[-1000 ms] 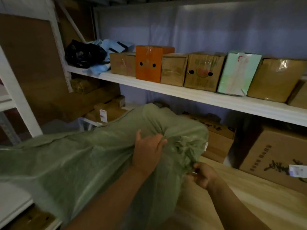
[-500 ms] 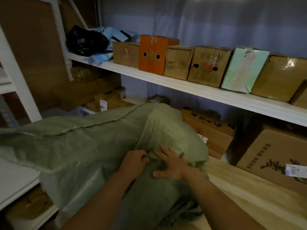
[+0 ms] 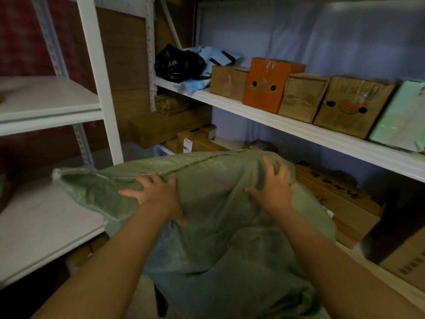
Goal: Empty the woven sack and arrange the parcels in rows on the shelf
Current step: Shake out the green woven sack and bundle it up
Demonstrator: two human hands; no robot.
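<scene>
Both hands press bulging, closed woven sack [image 3: 207, 203].

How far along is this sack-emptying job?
Early days, it seems. A row of boxes already stands on the upper shelf, though whether they came from this sack is unclear. The left hand and right hand lie spread on the bulging green sack. It looks unemptied.

dim storeroom, white metal racking [image 3: 96, 72], blue backdrop [image 3: 322, 38]
</scene>
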